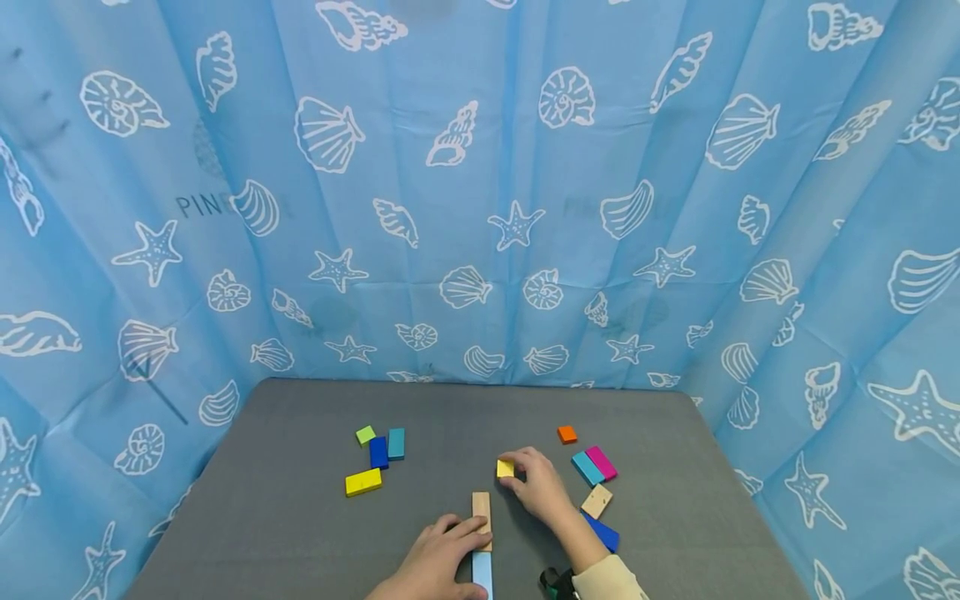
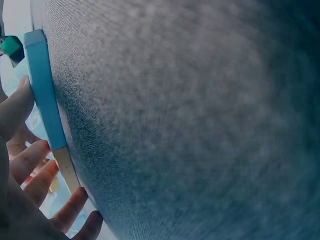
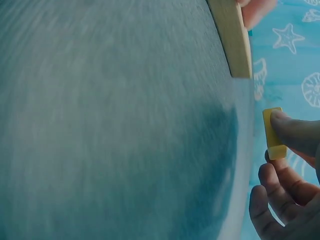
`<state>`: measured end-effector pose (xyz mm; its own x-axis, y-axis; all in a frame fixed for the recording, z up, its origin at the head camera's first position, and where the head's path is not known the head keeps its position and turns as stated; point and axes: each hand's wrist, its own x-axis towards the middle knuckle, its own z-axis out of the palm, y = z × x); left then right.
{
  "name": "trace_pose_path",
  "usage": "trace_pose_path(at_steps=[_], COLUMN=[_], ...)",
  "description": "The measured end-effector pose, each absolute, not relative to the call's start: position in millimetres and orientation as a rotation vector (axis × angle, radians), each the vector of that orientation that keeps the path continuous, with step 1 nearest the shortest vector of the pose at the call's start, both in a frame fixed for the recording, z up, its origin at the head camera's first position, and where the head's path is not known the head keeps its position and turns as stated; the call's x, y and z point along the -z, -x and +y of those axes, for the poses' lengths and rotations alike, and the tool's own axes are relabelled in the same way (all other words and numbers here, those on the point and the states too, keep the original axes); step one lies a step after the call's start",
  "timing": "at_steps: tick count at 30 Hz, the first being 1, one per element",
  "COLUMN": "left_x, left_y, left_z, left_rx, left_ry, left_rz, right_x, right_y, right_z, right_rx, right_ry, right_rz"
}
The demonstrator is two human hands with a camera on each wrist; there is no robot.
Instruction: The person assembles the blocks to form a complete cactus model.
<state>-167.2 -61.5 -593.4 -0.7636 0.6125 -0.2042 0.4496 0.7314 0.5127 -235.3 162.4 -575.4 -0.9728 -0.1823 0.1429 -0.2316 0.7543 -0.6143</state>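
A small yellow block (image 1: 506, 469) is pinched between the thumb and fingers of my right hand (image 1: 540, 487), just past the far end of a row of blocks. In the right wrist view this yellow block (image 3: 272, 137) shows its long narrow side, with the thumb pressed on it. The row has a plain wooden block (image 1: 482, 504) end to end with a light blue block (image 1: 482, 570). My left hand (image 1: 435, 554) rests on the row, its extended fingers across the wooden block and its thumb at the light blue block (image 2: 44, 90).
Left on the grey table (image 1: 300, 433) lie a lime block (image 1: 365, 435), a blue block (image 1: 378, 452), a teal block (image 1: 397, 444) and a yellow brick (image 1: 363, 482). Orange (image 1: 567, 434), magenta (image 1: 601, 462), turquoise (image 1: 587, 468), wooden (image 1: 597, 502) and blue (image 1: 602, 532) blocks lie right.
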Motion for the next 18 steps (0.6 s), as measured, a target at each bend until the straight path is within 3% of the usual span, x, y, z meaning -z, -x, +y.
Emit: trace_pose_path(at_steps=[18], left_x=[594], left_y=[168], left_z=[-63], left_rx=[-0.685], left_ry=[-0.818], left_rz=[2.564], right_x=[588], right_y=[241], right_z=[142], right_rx=[-1.245], right_ry=[-0.421], right_rz=[-2.899])
